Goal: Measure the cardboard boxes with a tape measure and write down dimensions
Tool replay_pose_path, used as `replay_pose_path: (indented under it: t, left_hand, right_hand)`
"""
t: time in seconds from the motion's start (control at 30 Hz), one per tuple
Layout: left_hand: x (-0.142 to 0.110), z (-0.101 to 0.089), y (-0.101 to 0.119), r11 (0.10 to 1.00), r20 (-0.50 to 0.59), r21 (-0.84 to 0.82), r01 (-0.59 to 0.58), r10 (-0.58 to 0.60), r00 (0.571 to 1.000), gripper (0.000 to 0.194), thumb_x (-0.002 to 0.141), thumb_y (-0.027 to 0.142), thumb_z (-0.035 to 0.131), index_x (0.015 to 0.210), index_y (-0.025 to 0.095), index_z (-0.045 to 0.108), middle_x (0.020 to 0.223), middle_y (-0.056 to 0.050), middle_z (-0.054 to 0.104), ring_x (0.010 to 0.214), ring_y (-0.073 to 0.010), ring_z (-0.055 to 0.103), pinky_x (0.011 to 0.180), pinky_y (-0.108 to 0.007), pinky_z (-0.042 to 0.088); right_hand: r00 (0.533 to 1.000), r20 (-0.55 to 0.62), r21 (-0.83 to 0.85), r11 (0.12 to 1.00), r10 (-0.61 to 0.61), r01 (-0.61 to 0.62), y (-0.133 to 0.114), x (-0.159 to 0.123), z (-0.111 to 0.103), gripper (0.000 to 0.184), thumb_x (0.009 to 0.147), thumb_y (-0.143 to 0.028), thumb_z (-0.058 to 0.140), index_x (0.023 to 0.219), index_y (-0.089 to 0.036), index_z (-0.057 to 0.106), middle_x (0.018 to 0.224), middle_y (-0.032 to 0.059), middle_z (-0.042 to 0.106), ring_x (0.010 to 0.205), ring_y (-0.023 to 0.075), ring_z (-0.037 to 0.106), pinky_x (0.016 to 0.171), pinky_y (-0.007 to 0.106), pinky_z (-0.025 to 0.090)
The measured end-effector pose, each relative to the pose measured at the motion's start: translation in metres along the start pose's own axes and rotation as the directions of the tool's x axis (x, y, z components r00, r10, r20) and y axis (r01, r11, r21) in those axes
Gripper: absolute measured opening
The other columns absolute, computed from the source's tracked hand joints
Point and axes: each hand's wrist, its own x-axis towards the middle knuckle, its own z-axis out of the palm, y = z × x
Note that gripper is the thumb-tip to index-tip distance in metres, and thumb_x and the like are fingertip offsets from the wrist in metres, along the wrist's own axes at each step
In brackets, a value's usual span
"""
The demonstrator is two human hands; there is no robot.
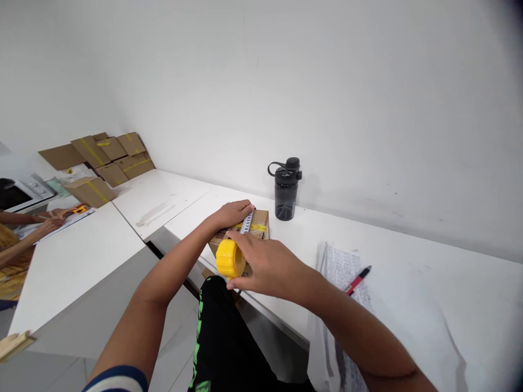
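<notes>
Far left: pale wooden piece (pixel 16 345) at the lower edge; above it a white microwave (pixel 30 190) and a co-worker in a yellow garment (pixel 16 269), both hands (pixel 55 218) down at the work surface beside an orange object (pixel 80 209). Next, cardboard boxes (pixel 131 144) with yellow tape, piled in the corner where the walls meet. White tabletop (pixel 188 188) runs rightward in sections with visible seams; greyish smudge (pixel 156 213) on one section. Left hand (pixel 233 213) lies over the top of a small taped carton (pixel 262 218) near the table's front edge, fingers pressed together, tips at the far end of a white numbered strip (pixel 247 220); cannot tell whether they pinch it. Yellow roll (pixel 229 258) is at the carton's near side, strip lying across the top; right hand (pixel 269 267) grips it between thumb and fingers. Dark shaker bottle (pixel 285 193) upright behind, near the white wall (pixel 347 98), which bears faint scuffs. Right: handwritten sheets (pixel 339 267), red-and-black pen (pixel 358 280) resting on them, lower part behind the right forearm.
</notes>
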Motion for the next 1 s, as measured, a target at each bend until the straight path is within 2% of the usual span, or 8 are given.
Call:
replay_pose_path:
  t: [0.1, 0.23, 0.43, 0.6, 0.7, 0.8, 0.9, 1.0]
  left_hand:
    - [0.004, 0.0, -0.001, 0.999, -0.044, -0.028, -0.028, 0.026, 0.999, 0.044, 0.092, 0.058, 0.035, 0.092, 0.022, 0.06, 0.089, -0.004, 0.066, 0.085, -0.0218, 0.059, 0.077, -0.033, 0.046]
    - [0.014, -0.003, -0.006, 0.998, -0.029, -0.051, -0.032, 0.03, 0.999, 0.045, 0.09, 0.061, 0.036, 0.092, 0.023, 0.061, 0.088, -0.002, 0.067, 0.083, -0.0217, 0.061, 0.073, -0.032, 0.047]
    - [0.026, -0.003, -0.009, 0.991, -0.016, -0.101, 0.084, -0.086, 0.996, 0.052, 0.086, 0.07, 0.039, 0.09, 0.023, 0.062, 0.076, -0.002, 0.066, 0.071, -0.0226, 0.06, 0.06, -0.031, 0.045]
    - [0.025, -0.002, -0.009, 0.994, -0.028, -0.093, 0.066, -0.069, 0.997, 0.05, 0.087, 0.067, 0.041, 0.091, 0.023, 0.064, 0.078, -0.002, 0.067, 0.074, -0.0221, 0.061, 0.063, -0.031, 0.046]
    - [0.019, -0.005, -0.007, 0.992, -0.095, -0.122, 0.024, -0.036, 0.995, 0.048, 0.088, 0.064, 0.042, 0.095, 0.023, 0.066, 0.084, -0.002, 0.069, 0.078, -0.0218, 0.061, 0.067, -0.031, 0.047]
    - [0.009, -0.01, -0.002, 0.967, -0.211, -0.254, 0.009, -0.065, 0.975, 0.047, 0.089, 0.062, 0.043, 0.096, 0.022, 0.066, 0.093, -0.003, 0.071, 0.078, -0.0203, 0.062, 0.069, -0.03, 0.049]
    - [-0.004, -0.022, 0.003, 0.922, -0.362, -0.381, -0.074, -0.075, 0.929, 0.04, 0.088, 0.057, 0.049, 0.09, 0.021, 0.065, 0.098, -0.005, 0.071, 0.088, -0.0211, 0.063, 0.078, -0.032, 0.052]
    - [-0.017, -0.041, 0.006, 0.847, -0.466, -0.495, -0.193, -0.071, 0.882, 0.034, 0.086, 0.054, 0.056, 0.09, 0.021, 0.065, 0.089, -0.005, 0.069, 0.086, -0.0209, 0.063, 0.084, -0.035, 0.052]
  right_hand:
    - [0.998, -0.008, -0.012, 0.998, -0.055, 0.055, 0.001, 0.0, -0.004, 0.088, 0.079, -0.061, 0.068, 0.146, -0.011, 0.036, 0.125, 0.0199, 0.063, 0.103, 0.0349, 0.065, 0.079, 0.045, 0.05]
    - [0.998, 0.013, -0.03, 0.998, -0.061, 0.061, 0.005, 0.003, -0.011, 0.089, 0.081, -0.061, 0.065, 0.146, -0.01, 0.033, 0.125, 0.0214, 0.062, 0.102, 0.0338, 0.065, 0.08, 0.044, 0.051]
    - [0.996, 0.025, -0.048, 0.996, -0.08, 0.081, 0.011, 0.009, -0.01, 0.087, 0.084, -0.068, 0.056, 0.146, -0.013, 0.032, 0.129, 0.0187, 0.06, 0.099, 0.0308, 0.065, 0.076, 0.041, 0.052]
    - [0.997, 0.004, -0.061, 0.995, -0.076, 0.076, 0.012, 0.009, -0.007, 0.088, 0.084, -0.068, 0.057, 0.147, -0.012, 0.031, 0.128, 0.0179, 0.06, 0.103, 0.0307, 0.063, 0.076, 0.04, 0.051]
    - [0.992, -0.006, -0.091, 0.988, -0.125, 0.124, 0.012, 0.005, -0.008, 0.084, 0.085, -0.063, 0.06, 0.146, -0.012, 0.033, 0.127, 0.0167, 0.06, 0.096, 0.0276, 0.064, 0.07, 0.037, 0.051]
    - [0.98, 0.001, -0.179, 0.964, -0.201, 0.198, 0.01, 0.003, -0.008, 0.077, 0.088, -0.056, 0.061, 0.146, -0.013, 0.034, 0.128, 0.0149, 0.058, 0.094, 0.0254, 0.063, 0.068, 0.035, 0.05]
    - [0.97, 0.012, -0.295, 0.927, -0.241, 0.234, 0.009, 0.004, -0.003, 0.068, 0.09, -0.045, 0.061, 0.147, -0.017, 0.035, 0.133, 0.0157, 0.054, 0.092, 0.025, 0.062, 0.07, 0.037, 0.05]
    - [0.96, -0.021, -0.428, 0.87, -0.28, 0.245, 0.005, 0.004, 0.001, 0.055, 0.094, -0.025, 0.052, 0.147, -0.02, 0.038, 0.134, 0.0186, 0.053, 0.087, 0.0228, 0.062, 0.076, 0.04, 0.049]
